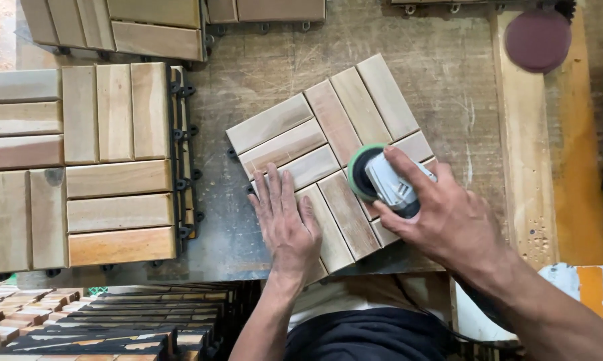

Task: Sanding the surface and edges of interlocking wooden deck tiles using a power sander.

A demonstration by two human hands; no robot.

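A square wooden deck tile (295,137) made of slats on a black plastic grid lies turned at an angle on the workbench. My left hand (285,220) rests flat on its lower slats, fingers spread, pressing it down. My right hand (442,214) grips a small grey orbital sander (382,177) with a green pad, which sits on the tile's middle-right slats.
A stack of similar tiles (81,160) stands at the left, more tiles (154,27) lie at the back. A round dark red sanding disc (537,40) rests on a wooden plank (525,167) at the right. Further stacked tiles (101,321) sit below the bench edge.
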